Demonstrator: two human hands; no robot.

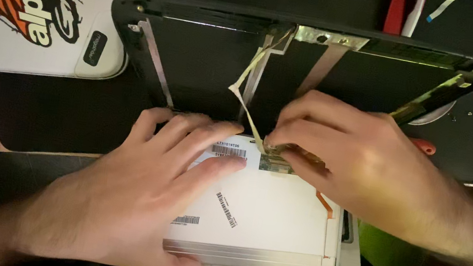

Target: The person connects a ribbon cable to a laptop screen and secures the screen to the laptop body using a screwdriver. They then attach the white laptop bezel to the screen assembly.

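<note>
Two hands on white display panel (273, 221), near centre. Left hand (138, 193) flat, fingers spread, pressing panel. Right hand (346, 157) pinched on ribbon cable (248, 100) connector. Panel likely thin, fragile; best held by edges.

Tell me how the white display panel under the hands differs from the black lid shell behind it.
The white flat display panel is pale and rectangular with barcode stickers; the black plastic lid shell is dark, with rounded corners and metal strips. The panel is smaller and lies nearer the person, and the shell is wider and farther away. The left hand presses flat on the panel; the right hand pinches at its top-edge connector. Neither hand touches the shell. Both lie flat.
</note>
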